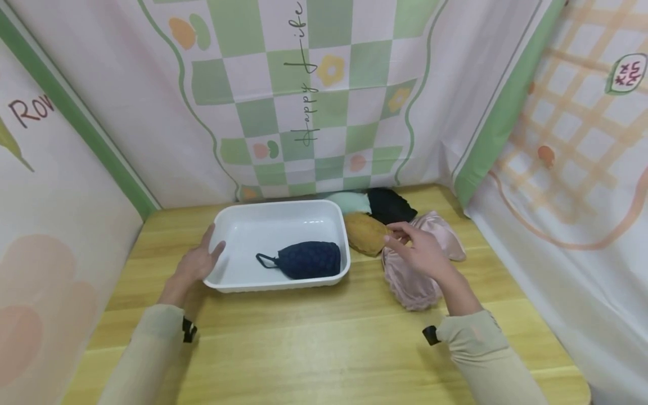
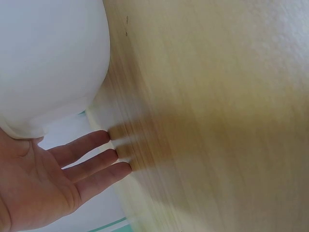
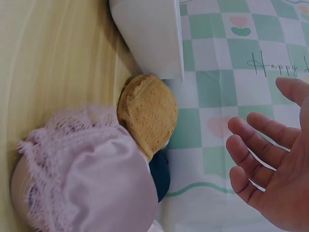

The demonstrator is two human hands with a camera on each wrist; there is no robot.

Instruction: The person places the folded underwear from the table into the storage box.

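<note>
A dark navy folded bra [image 1: 310,260] with a strap loop lies in the white tray [image 1: 275,288], toward its right end. My left hand [image 1: 196,263] rests at the tray's left rim, thumb over the edge. In the left wrist view its fingers [image 2: 99,181] stretch out below the tray wall, tips at the tabletop. My right hand [image 1: 419,247] hovers over the folded bras right of the tray, fingers loosely bent and holding nothing. Nearest to it are a mustard bra [image 1: 365,233] and a pink satin bra [image 1: 412,284] with lace trim, seen closely in the right wrist view.
Behind the mustard one lie a black folded bra [image 1: 390,206] and a mint green one [image 1: 350,202], against the back curtain [image 1: 283,112]. The wooden table [image 1: 304,349] is bordered by printed curtains on the left and right too.
</note>
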